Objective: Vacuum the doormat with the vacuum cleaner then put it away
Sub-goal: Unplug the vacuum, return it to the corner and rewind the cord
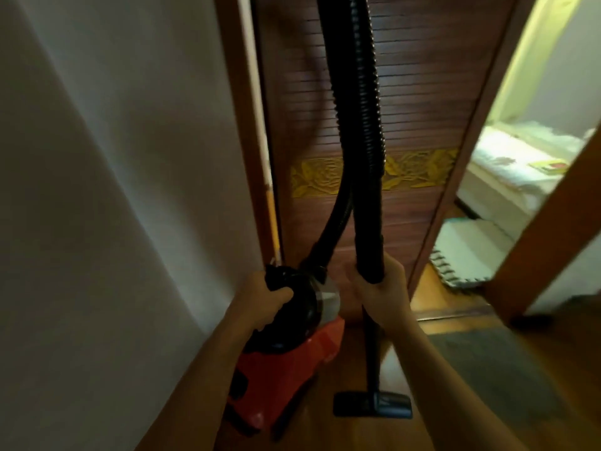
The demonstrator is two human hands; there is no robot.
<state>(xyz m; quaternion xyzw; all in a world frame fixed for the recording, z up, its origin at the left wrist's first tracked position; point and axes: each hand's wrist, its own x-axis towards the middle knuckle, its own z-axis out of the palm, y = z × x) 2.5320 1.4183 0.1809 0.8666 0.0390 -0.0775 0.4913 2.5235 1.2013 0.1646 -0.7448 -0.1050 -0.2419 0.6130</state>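
Red canister vacuum cleaner (pixel 283 369) tilts by the wall (pixel 97 190), handle (pixel 278 275) clenched in the left grip (pixel 263 301); the right grip (pixel 380 288) wraps the wand (pixel 372 346), likely steadying its floor nozzle (pixel 374 402) near the grey doormat (pixel 494 369) for carrying.

No legible text or labels anywhere.

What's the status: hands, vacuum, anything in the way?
Left hand grips vacuum handle, right hand grips hose. Nozzle off the doormat, left of it. Wooden door straight ahead.
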